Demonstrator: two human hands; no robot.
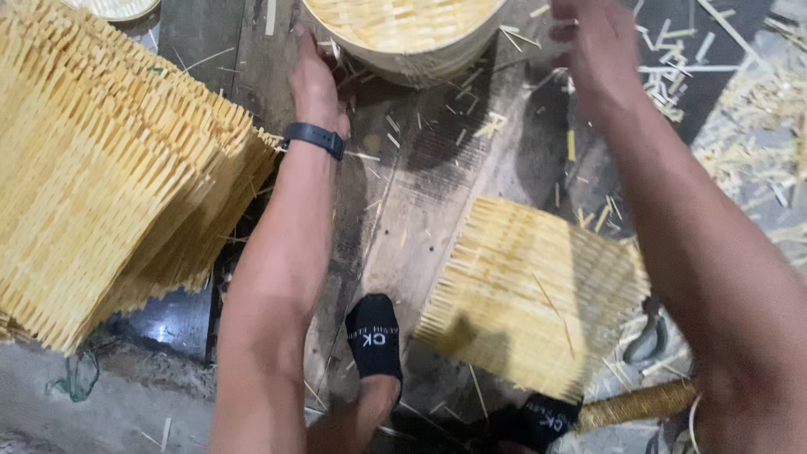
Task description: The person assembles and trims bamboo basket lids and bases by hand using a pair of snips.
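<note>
Both hands reach forward to a round bamboo steamer basket (403,38) at the top edge of the view. Left hand (315,84) rests against the basket's left wall, fingers extended upward along the rim and not closed around anything; a dark wristband (314,137) circles the wrist. Right hand (593,42) hovers near the basket's right side, fingers loosely spread and partly cut off by the frame edge (motion blur prevents telling whether it touches the wall). The basket is pale yellow, with a smooth curved band for its wall and a woven slat floor visible inside; only its near half is in view. It sits on a worn wooden board (420,202) littered with short bamboo offcuts. Both forearms run from the lower frame up toward the basket, the left nearly vertical, the right angled in from the lower right corner. Between the arms, on the board, lies a square woven bamboo mat (530,286) with protruding slat ends along its edges, tilted slightly. Two feet in black socks (374,336) rest below it, the right one touching the mat's near corner. At far left stands a tall stack of similar woven mats (109,168), fanned so the edges overhang. Loose bamboo shavings (756,143) cover the floor at upper right, well apart from the basket.
</note>
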